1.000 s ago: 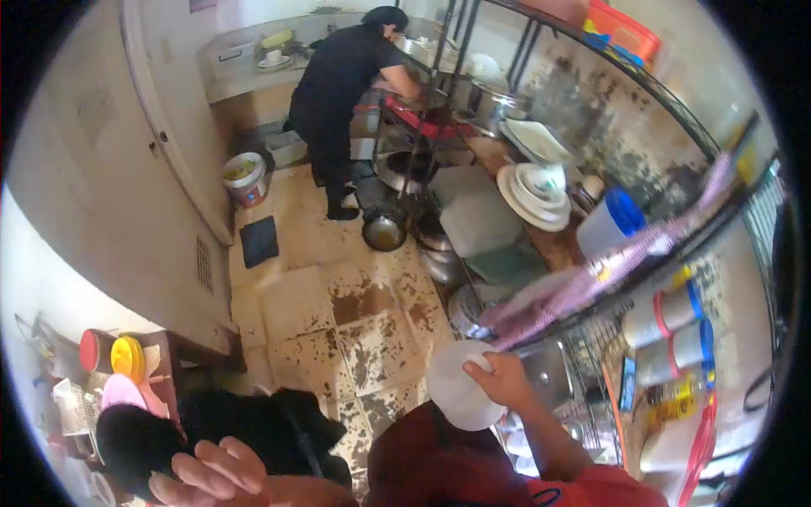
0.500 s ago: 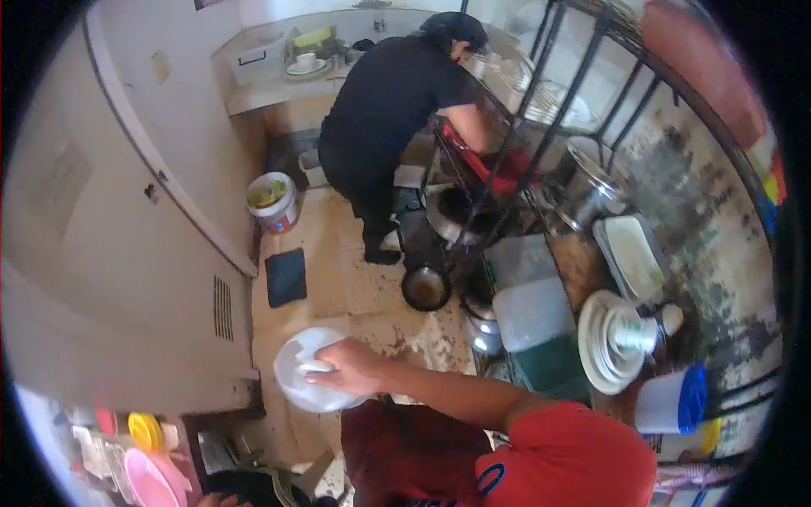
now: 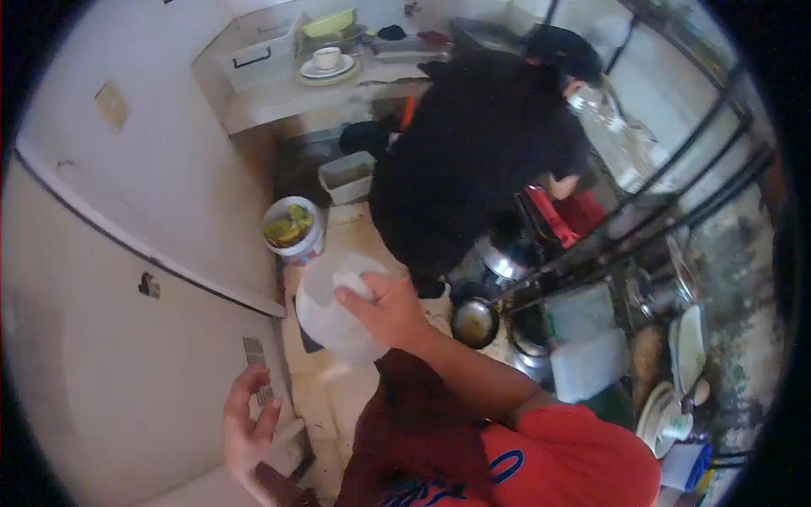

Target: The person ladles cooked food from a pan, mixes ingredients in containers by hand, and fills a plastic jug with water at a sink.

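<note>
My right hand (image 3: 390, 311) is closed around the white handle of a round translucent white plastic item (image 3: 329, 329), held out in front of me above the floor. Whether it is a lid or a vessel seen from above, I cannot tell. Lower left, beside the door, my left hand (image 3: 250, 422) is raised with its fingers apart and a little bent, holding nothing. Beyond the plastic item stands a white bucket (image 3: 312, 247) with green and yellow scraps in it.
A person in black (image 3: 481, 152) bends over a red basin (image 3: 562, 215) ahead. A pan (image 3: 475, 324) lies on the floor near plastic tubs (image 3: 591, 363). Stacked plates (image 3: 655, 422) stand at right, a pale door (image 3: 127, 338) at left. Dishes (image 3: 329, 72) sit on the far counter.
My view has shifted forward. The right hand still grips the plastic item, now nearer the bucket. My left hand has come up into view at left. The person in black bends lower.
</note>
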Motion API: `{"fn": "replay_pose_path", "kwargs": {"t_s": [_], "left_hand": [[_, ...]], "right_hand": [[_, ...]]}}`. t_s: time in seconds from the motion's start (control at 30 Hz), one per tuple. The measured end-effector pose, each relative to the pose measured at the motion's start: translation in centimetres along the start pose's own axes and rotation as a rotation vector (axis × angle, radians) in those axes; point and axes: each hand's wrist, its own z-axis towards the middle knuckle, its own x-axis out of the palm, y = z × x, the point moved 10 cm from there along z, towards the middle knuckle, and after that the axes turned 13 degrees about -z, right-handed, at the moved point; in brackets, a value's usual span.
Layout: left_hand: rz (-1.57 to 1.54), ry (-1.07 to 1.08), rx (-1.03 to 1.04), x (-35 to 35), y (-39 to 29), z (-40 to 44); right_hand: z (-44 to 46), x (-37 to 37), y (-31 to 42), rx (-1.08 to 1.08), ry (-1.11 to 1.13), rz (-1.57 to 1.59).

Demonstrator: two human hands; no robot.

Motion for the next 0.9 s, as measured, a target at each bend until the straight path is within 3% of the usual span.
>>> {"fn": "replay_pose_path", "kwargs": {"t_s": [0.07, 0.17, 0.23, 0.3, 0.37, 0.4, 0.43, 0.47, 0.5, 0.57, 0.6, 0.7, 0.77, 0.83, 0.9], "left_hand": [[0.002, 0.047, -0.030, -0.6, 1.9, 7.2], [0.357, 0.051, -0.001, -2.5, 9.1, 13.5], [0.444, 0.161, -0.291, -4.1, 16.2, 14.6], [0.195, 0.104, -0.584, -6.7, 25.4, 13.0], [0.285, 0.026, -0.672, -7.5, 23.5, 15.4], [0.253, 0.033, -0.702, -7.9, 25.2, 16.1], [0.217, 0.039, -0.724, -8.4, 28.0, 16.0], [0.170, 0.042, -0.735, -8.5, 30.7, 17.7], [-0.137, -0.054, -0.844, -8.6, 33.6, 19.6], [-0.736, -0.213, -1.053, -9.6, 37.4, 23.3], [-0.679, -0.382, -1.109, -11.3, 39.1, 26.0], [0.387, 0.149, -0.438, -13.2, 29.3, 44.2], [0.298, 0.107, -0.350, -13.5, 28.1, 54.5], [0.198, 0.102, -0.210, -10.2, 17.6, 64.8], [0.116, 0.242, -0.006, -6.0, 10.9, 72.9]], "right_hand": [[7.0, -1.0, 0.9, -0.032, -0.112, 0.030], [17.5, -1.1, 1.1, -0.117, -0.213, 0.127], [24.4, -1.7, 0.6, -0.114, -0.336, 0.059], [31.1, -3.2, 0.3, -0.159, -0.514, 0.039], [37.5, -5.2, -0.4, -0.164, -0.663, 0.129], [41.0, -6.5, -1.6, -0.139, -0.689, 0.012], [42.4, -9.5, 0.4, -0.026, -0.797, -0.326], [45.0, -11.7, -0.7, -0.286, -0.968, 0.256], [46.5, -15.1, -0.6, -0.407, -1.150, -0.040], [48.8, -18.9, -1.0, -0.189, -1.258, -0.106], [49.9, -20.3, -1.8, -0.269, -1.329, -0.060], [54.2, -24.0, -3.1, -0.414, -1.467, -0.016], [56.9, -25.5, -4.6, -0.405, -1.510, -0.050], [59.6, -28.4, -7.2, -0.378, -1.558, -0.079], [63.1, -30.5, -10.7, -0.180, -1.591, -0.333]]}}
